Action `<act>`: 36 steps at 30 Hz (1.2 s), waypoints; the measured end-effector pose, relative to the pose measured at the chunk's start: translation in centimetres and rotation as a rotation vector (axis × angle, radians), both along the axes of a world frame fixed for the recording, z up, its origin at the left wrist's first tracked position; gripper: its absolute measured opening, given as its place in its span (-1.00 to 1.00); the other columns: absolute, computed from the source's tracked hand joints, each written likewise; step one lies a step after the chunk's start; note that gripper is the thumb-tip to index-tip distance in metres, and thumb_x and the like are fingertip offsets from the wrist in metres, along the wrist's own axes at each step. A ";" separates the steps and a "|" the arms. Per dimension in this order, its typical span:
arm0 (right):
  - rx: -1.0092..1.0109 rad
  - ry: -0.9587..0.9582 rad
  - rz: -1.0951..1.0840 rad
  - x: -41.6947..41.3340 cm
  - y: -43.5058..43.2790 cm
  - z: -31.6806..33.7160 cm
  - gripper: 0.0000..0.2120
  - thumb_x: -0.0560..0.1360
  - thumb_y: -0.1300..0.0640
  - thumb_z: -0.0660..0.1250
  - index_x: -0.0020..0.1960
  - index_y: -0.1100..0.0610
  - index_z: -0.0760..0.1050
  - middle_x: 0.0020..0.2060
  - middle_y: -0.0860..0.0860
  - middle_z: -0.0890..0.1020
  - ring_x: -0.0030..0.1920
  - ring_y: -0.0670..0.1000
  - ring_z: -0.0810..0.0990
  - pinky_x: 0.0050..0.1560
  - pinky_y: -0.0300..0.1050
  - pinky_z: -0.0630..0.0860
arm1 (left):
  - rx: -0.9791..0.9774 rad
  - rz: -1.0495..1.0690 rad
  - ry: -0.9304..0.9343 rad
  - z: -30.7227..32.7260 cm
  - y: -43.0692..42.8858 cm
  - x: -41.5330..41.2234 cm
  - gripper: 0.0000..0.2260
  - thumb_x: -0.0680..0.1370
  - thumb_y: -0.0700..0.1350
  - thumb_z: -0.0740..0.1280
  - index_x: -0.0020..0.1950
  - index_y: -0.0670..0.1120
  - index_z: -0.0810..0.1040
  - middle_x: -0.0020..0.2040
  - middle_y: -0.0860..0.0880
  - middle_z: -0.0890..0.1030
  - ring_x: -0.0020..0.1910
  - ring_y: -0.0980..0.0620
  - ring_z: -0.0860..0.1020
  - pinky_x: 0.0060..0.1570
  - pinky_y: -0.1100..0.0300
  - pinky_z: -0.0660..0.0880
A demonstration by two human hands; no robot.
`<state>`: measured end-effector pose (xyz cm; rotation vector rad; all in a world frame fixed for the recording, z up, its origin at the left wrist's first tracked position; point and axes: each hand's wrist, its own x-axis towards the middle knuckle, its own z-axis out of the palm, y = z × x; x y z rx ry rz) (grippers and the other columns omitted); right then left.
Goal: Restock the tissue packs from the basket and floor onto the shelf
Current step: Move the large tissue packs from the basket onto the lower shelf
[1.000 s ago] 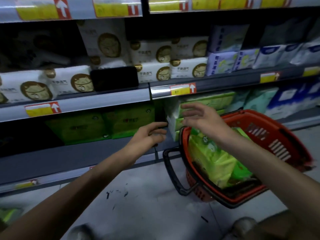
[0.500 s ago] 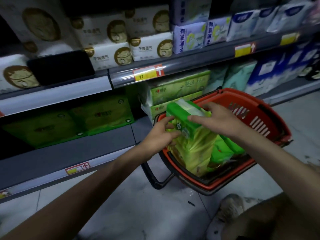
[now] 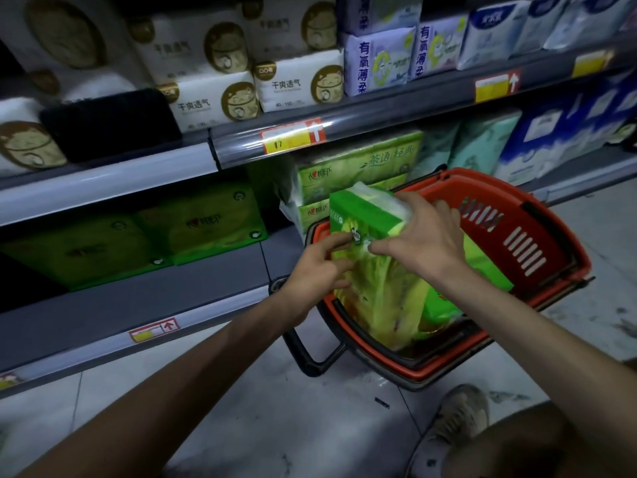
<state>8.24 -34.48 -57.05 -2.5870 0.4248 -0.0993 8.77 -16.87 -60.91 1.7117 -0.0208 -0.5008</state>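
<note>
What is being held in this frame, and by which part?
The green tissue pack: the left hand grips its lower front edge, the right hand its upper right end.

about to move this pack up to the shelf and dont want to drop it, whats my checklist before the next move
1. Left hand on the green plastic-wrapped tissue pack: fingertips on its front, ok.
2. Right hand curled over the pack's top: ok.
3. Pack out of the red plastic basket: lower end inside, not ok.
4. Bare strip on the grey metal lower shelf: ok.
5. Depth of the dark gap beside the stacked green tissue packs: cannot tell.
</note>
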 end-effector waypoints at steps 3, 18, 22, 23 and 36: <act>0.023 -0.152 -0.002 -0.4 0.5 1.1 -0.10 0.23 -0.23 0.62 0.49 -0.14 0.36 0.27 0.10 0.48 0.32 0.19 0.38 0.29 0.13 0.43 | 0.009 0.030 0.017 0.0 0.7 0.4 -0.51 0.67 -0.28 0.32 0.59 -0.02 0.40 0.46 -0.07 0.48 0.36 -0.07 0.57 0.17 0.03 0.66; -0.601 -1.178 0.755 -5.7 6.7 -1.3 -0.64 0.63 0.20 0.33 0.39 -0.03 0.43 0.17 0.25 0.48 0.18 0.22 0.48 0.14 0.08 0.42 | -0.668 0.258 0.293 6.0 8.3 -2.1 -0.37 0.67 0.37 0.05 0.43 -0.05 0.57 0.33 -0.17 0.66 0.24 -0.17 0.68 0.05 -0.11 0.68; -0.653 -1.252 0.870 -5.5 7.4 -2.3 -0.63 0.61 0.25 0.37 0.36 -0.02 0.47 0.17 0.22 0.53 0.15 0.16 0.53 0.15 0.01 0.50 | -0.607 0.281 0.311 4.0 12.3 -2.2 -0.35 0.62 0.41 0.10 0.51 0.02 0.52 0.44 -0.14 0.58 0.39 -0.22 0.57 0.35 -0.30 0.49; -0.664 -1.260 0.919 -5.6 7.5 -2.7 -0.63 0.61 0.25 0.37 0.36 -0.02 0.47 0.18 0.21 0.53 0.14 0.14 0.52 0.13 -0.01 0.53 | -0.576 0.279 0.336 3.6 13.1 -2.2 -0.33 0.60 0.43 0.12 0.50 0.02 0.53 0.44 -0.14 0.59 0.40 -0.23 0.57 0.39 -0.31 0.44; -0.664 -1.072 1.357 -7.9 9.4 -6.4 -0.47 0.63 0.11 0.40 0.55 -0.10 0.36 0.26 0.06 0.53 0.23 0.05 0.55 0.35 0.03 0.50 | -0.263 0.175 0.450 0.5 18.9 -5.2 -0.32 0.27 0.15 0.58 0.36 -0.05 0.65 0.29 -0.17 0.68 0.29 -0.22 0.65 0.36 -0.25 0.52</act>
